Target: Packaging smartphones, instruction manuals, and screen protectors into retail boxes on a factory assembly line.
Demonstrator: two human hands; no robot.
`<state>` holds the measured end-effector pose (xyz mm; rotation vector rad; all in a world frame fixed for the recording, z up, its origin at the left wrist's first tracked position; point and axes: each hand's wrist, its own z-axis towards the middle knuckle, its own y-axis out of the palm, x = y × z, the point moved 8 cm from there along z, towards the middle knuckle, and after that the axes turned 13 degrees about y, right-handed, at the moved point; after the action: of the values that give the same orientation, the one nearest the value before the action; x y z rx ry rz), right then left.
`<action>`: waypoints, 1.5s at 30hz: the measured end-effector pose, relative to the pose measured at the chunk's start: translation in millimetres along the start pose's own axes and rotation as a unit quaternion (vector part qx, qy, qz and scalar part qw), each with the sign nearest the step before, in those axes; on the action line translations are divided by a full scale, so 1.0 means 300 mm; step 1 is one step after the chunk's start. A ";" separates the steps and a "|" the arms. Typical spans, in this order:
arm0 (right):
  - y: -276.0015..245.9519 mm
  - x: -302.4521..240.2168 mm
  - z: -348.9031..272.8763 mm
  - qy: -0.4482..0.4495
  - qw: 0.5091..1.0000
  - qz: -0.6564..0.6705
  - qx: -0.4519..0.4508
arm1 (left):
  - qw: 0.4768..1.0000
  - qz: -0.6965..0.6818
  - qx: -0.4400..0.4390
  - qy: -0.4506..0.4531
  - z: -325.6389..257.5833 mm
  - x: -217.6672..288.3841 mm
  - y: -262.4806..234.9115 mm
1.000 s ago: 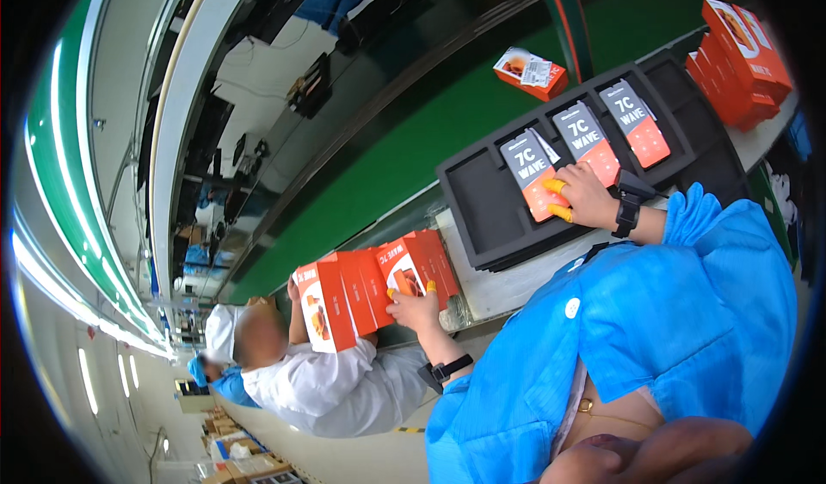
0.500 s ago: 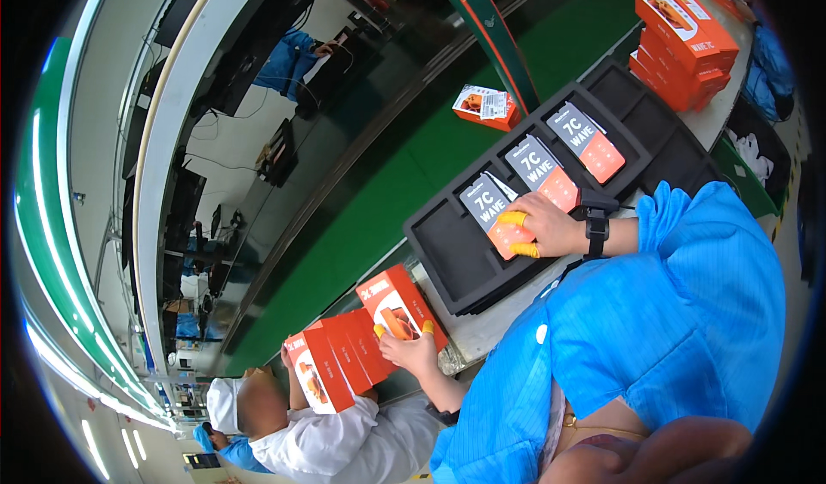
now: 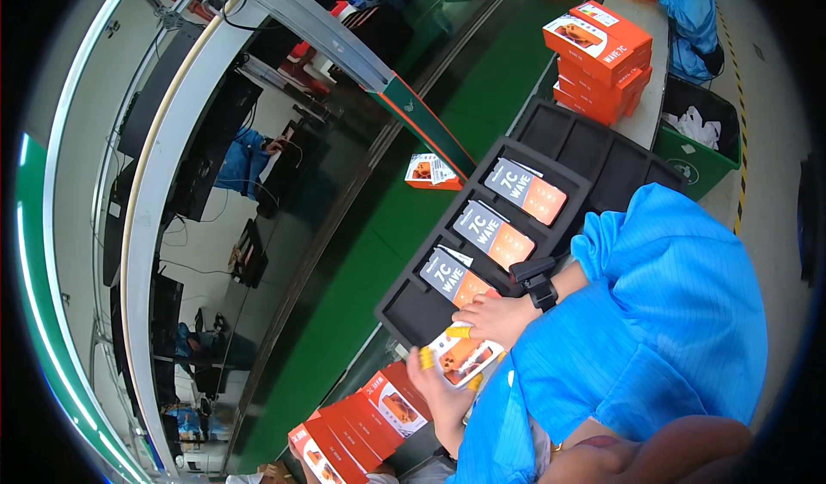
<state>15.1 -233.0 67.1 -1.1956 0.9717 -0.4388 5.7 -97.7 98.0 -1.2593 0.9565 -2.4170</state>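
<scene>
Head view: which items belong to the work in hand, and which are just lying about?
In hand:
- orange-and-white pack, held by left hand and right hand
- black tray
- three packs in tray

Lying about:
- stacked orange boxes
- box on green belt
- green bin

- The left hand (image 3: 434, 381) shows only its yellow-capped fingertips and palm edge; the white-and-orange device (image 3: 463, 357) covers the rest.
- The right hand (image 3: 499, 316) hides that device's upper end.
- The blue sleeve (image 3: 637, 329) covers both forearms and the black tray (image 3: 551, 191) at its near edge.
- The orange boxes (image 3: 361, 419) are cut off by the dark rim.
</scene>
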 end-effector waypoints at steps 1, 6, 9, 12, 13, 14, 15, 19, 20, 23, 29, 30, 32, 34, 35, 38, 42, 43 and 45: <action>-0.026 0.019 -0.015 0.022 1.000 0.014 0.018 | 0.991 -0.103 0.082 -0.039 -0.022 -0.048 -0.013; -0.035 0.062 0.007 0.082 0.982 0.158 0.059 | 0.854 -0.448 0.263 -0.019 -0.055 -0.166 0.031; -0.074 0.061 -0.005 0.098 0.969 0.218 0.063 | 0.798 -0.520 0.299 -0.057 -0.073 -0.217 0.131; -0.087 0.077 0.008 0.105 0.959 0.260 0.043 | 0.765 -0.550 0.328 -0.074 -0.077 -0.249 0.156; -0.081 0.085 0.015 0.108 0.954 0.276 0.032 | 0.758 -0.556 0.332 -0.078 -0.076 -0.255 0.166; -0.077 0.092 0.023 0.110 0.955 0.275 0.028 | 0.754 -0.559 0.335 -0.079 -0.070 -0.257 0.169; -0.072 0.097 0.025 0.112 0.953 0.279 0.021 | 0.751 -0.563 0.336 -0.076 -0.066 -0.260 0.176; -0.070 0.109 0.025 0.121 0.945 0.304 0.016 | 0.744 -0.571 0.337 -0.082 -0.052 -0.267 0.187; -0.068 0.109 0.028 0.121 0.942 0.312 0.017 | 0.741 -0.573 0.340 -0.083 -0.056 -0.268 0.185; -0.062 0.106 0.046 0.132 0.938 0.320 0.000 | 0.740 -0.574 0.341 -0.085 -0.049 -0.275 0.183; -0.086 0.114 0.050 0.129 0.939 0.315 0.043 | 0.733 -0.580 0.343 -0.088 -0.041 -0.283 0.192; -0.085 0.119 0.045 0.131 0.941 0.309 0.044 | 0.732 -0.582 0.344 -0.089 -0.038 -0.284 0.194; -0.093 0.116 0.040 0.127 0.941 0.310 0.050 | 0.731 -0.584 0.342 -0.089 -0.036 -0.285 0.198; -0.104 0.112 0.033 0.119 0.940 0.315 0.062 | 0.727 -0.588 0.342 -0.091 -0.032 -0.287 0.203; -0.109 0.102 0.037 0.108 0.939 0.320 0.068 | 0.727 -0.587 0.344 -0.089 -0.033 -0.290 0.201; -0.127 0.086 0.045 0.116 0.933 0.337 0.056 | 0.727 -0.586 0.346 -0.086 -0.038 -0.293 0.195; -0.113 0.095 0.045 0.150 0.935 0.317 0.051 | 0.723 -0.591 0.346 -0.088 -0.037 -0.295 0.203; -0.106 0.100 0.052 0.151 0.936 0.314 0.053 | 0.724 -0.591 0.347 -0.087 -0.036 -0.295 0.203; -0.082 0.120 0.065 0.155 0.937 0.309 0.058 | 0.721 -0.594 0.347 -0.087 -0.037 -0.298 0.207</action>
<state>55.2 -257.0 76.5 -0.6671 1.5069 -0.1751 45.4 -95.4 -4.1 -1.9736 -1.1751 -2.7621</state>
